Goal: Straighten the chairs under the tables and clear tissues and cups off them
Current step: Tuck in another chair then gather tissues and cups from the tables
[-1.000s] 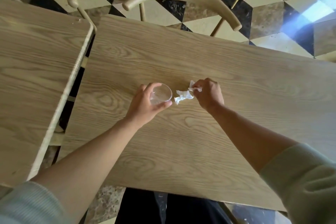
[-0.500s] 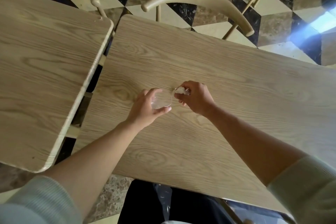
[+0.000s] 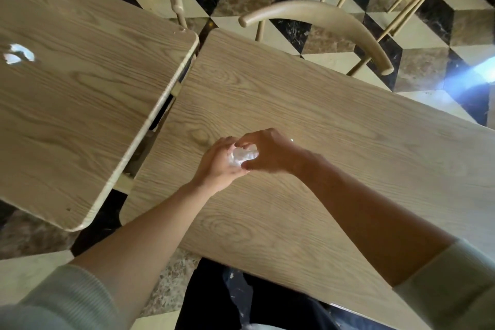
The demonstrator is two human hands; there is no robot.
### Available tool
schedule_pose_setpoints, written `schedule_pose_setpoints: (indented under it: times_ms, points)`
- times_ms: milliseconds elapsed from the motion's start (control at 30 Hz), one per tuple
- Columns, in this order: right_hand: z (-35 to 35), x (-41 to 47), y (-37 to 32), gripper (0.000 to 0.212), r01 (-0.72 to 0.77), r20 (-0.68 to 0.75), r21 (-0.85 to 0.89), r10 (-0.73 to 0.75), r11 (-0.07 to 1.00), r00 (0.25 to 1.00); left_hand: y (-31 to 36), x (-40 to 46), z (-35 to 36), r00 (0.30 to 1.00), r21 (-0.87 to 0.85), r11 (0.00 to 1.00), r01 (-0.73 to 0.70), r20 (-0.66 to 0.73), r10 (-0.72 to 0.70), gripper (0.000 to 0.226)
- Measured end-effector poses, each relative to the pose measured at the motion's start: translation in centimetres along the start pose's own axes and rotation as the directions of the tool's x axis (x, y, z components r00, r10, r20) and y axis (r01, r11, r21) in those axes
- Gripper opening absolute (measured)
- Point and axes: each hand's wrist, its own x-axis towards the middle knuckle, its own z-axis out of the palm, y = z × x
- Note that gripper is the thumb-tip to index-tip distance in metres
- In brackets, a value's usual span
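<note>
Both hands have closed together since a second ago, when the tissue lay loose beside the cup. Over the right-hand table (image 3: 334,126), the left hand (image 3: 218,166) wraps the clear cup (image 3: 242,158) from below; the right hand (image 3: 270,151) curls over its mouth, fingertips pinched inside. White tissue shows in the cup, blurred. Beyond the table's far edge stands a curved-back chair (image 3: 321,21)
</note>
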Motion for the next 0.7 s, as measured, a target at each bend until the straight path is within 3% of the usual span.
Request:
schedule_pose_setpoints:
  times_ms: [200, 300, 400, 533, 700]
  points:
    - [0.6, -0.8, 1.2, 0.038, 0.138, -0.16, 0.11, -0.119, 0.984, 0.98, 0.1, -0.1, 1.0, 0.995, -0.071, 0.992, 0.102, 0.009, -0.102, 0.064]
    - [1.3, -1.2, 1.4, 0.033, 0.157, -0.246, 0.146, -0.118, 0.977, 0.962, 0.6, 0.1, 1.2, 0.992, -0.087, 0.989, 0.122, 0.009, -0.122, 0.053]
    - [1.8, -1.2, 1.4, 0.045, 0.133, -0.173, 0.186, -0.101, 0.974, 0.98, 0.8, 0.4, 1.4, 0.993, -0.098, 0.989, 0.113, 0.028, -0.111, 0.042]
    - [2.1, -1.4, 1.7, 0.058, 0.082, -0.109, 0.179, -0.063, 0.98, 0.992, 0.6, 0.3, 1.7, 0.991, -0.128, 0.983, 0.131, 0.028, -0.128, 0.044]
    - [1.4, -1.8, 2.4, 0.047, 0.17, -0.397, 0.334, -0.025, 0.927, 0.917, 0.5, 0.3, 1.5, 0.989, -0.118, 0.982, 0.15, 0.02, -0.149, 0.061]
